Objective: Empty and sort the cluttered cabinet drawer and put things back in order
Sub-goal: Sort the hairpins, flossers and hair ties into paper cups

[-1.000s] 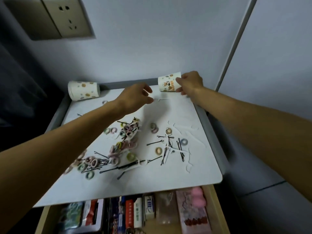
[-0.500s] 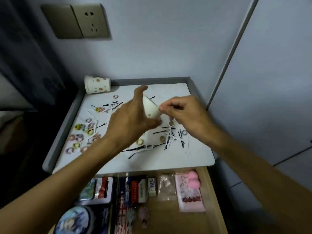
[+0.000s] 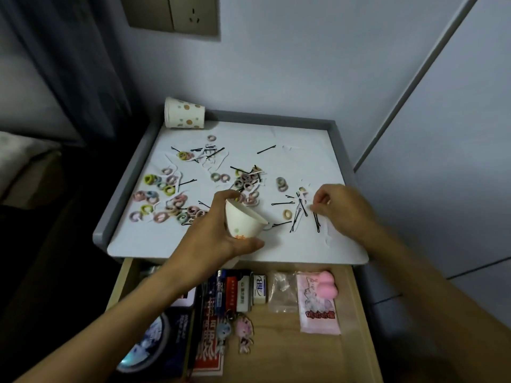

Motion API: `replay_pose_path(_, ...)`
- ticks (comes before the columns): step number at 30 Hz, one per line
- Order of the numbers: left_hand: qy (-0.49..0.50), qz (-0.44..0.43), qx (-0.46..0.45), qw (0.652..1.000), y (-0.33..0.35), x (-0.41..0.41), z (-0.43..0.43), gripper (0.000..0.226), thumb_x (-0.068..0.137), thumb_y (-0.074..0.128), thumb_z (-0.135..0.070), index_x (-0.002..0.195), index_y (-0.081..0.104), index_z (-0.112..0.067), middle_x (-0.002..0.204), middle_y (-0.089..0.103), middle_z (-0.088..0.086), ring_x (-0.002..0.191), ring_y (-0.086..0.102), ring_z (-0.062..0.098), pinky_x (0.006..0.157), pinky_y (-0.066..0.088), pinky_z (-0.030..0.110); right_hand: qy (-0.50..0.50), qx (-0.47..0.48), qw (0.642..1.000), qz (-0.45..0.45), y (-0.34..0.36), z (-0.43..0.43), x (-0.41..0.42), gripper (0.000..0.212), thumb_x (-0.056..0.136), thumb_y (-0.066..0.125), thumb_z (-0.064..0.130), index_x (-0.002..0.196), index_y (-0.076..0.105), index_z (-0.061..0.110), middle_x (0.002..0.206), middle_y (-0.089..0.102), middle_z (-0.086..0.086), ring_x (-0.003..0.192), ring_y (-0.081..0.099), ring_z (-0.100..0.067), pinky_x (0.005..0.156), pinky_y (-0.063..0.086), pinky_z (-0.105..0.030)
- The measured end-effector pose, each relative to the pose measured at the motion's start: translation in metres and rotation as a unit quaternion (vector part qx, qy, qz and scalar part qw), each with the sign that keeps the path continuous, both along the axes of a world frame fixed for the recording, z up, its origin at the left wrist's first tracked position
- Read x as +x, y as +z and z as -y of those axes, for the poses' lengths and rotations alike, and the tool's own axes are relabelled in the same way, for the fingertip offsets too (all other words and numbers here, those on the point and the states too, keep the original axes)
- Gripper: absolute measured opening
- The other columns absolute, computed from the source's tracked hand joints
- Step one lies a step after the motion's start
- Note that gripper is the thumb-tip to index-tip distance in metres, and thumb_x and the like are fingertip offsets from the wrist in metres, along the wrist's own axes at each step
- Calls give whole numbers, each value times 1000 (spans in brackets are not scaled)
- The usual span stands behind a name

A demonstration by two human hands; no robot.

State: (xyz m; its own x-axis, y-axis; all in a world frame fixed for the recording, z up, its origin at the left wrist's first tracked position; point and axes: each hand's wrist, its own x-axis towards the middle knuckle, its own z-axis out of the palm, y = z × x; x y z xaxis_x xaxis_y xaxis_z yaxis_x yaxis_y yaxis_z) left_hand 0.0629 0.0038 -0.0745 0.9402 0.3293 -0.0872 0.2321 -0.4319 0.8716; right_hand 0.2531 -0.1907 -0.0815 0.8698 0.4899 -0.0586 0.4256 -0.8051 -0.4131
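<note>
Head view: left hand (image 3: 218, 239) curls its fingers round the tilted paper cup (image 3: 243, 219), right hand (image 3: 341, 208) pinches a hairpin (image 3: 316, 222) in its fingers, which I reckon could slip past the cup's mouth into the open drawer (image 3: 304, 355).

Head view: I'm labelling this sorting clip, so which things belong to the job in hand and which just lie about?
In the job: left hand holding the paper cup; right hand, fingers at the black hairpins.
Lying about for now: hair ties, spotted cup on its side, eraser in the drawer, wall socket.
</note>
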Motion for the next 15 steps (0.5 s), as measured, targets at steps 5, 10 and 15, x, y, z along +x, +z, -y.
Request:
replay_pose_path(5, -2, 8, -4, 1000, -2, 2, 0, 79, 72, 85, -40, 131, 33, -42, 104, 61, -15, 86, 64, 6, 77, 58, 38, -56, 80, 995, 8, 5, -2, 21, 16, 87, 74, 20, 97, 67, 9, 83, 63, 0, 72, 57, -12, 56, 39, -13)
replay_pose_path(10, -1, 4, 1, 1000, 0, 5, 5, 79, 72, 84, -40, 131, 32, -43, 104, 60, -17, 88, 64, 7, 79, 57, 39, -63, 19, 994, 85, 2, -1, 5, 20, 88, 72, 26, 94, 63, 10, 89, 62, -3, 76, 56, -18, 67, 42, -28)
replay_pose_path(15, -13, 6, -2, 1000, 2, 6, 9, 81, 72, 84, -39, 134, 32, -40, 106, 60, -14, 86, 64, 8, 75, 58, 36, -34, -72, 996, 37, -7, -4, -21, 28, 85, 75, 31, 74, 68, 6, 69, 66, -7, 64, 62, -22, 63, 53, -33)
